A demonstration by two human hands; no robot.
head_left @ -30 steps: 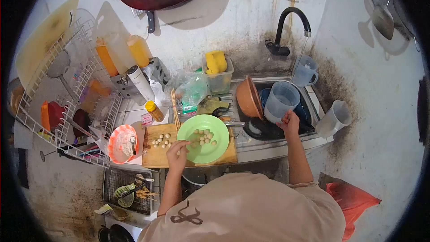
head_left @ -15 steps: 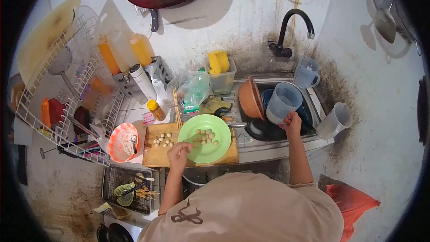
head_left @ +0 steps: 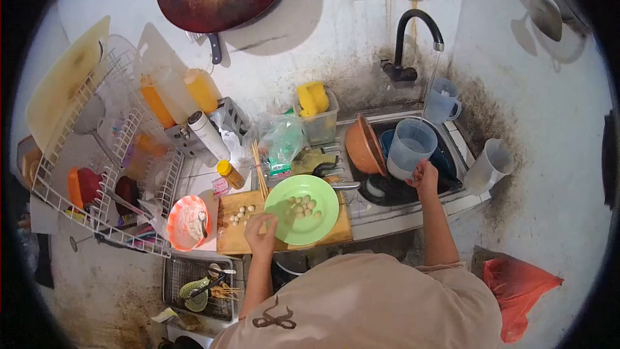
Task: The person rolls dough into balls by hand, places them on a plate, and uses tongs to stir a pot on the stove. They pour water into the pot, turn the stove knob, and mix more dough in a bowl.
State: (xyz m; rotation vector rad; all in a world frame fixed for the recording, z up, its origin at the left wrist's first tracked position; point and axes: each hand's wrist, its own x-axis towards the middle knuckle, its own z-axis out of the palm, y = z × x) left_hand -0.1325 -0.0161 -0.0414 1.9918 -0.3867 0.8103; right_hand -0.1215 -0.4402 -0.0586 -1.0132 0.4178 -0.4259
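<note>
Left hand: the left hand (head_left: 260, 232), fingers bent and thumb near them, at the near-left rim of the green plate; whether it grips the rim cannot be told.
Right hand: the right hand (head_left: 423, 178), closed on the near-right side of the translucent jug (head_left: 412, 148).
Jug: upright in the sink (head_left: 460, 141), beneath a thin stream from the black faucet (head_left: 399, 45).
Green plate (head_left: 284, 205): on the wooden board (head_left: 337, 227), bearing a cluster of small pale balls (head_left: 306, 205).
Board, left part: further pale balls (head_left: 241, 214), beside the plate.
Left of board: patterned bowl (head_left: 173, 232) with white contents and a spoon (head_left: 202, 221).
Behind board: yellow-lidded jar (head_left: 230, 174); thin sticks (head_left: 259, 167), their near ends by the plate.
Sink, left side: brown bowl (head_left: 363, 148), tilted.
Right of sink: another jug (head_left: 489, 167), on the tiled surface (head_left: 378, 221).
</note>
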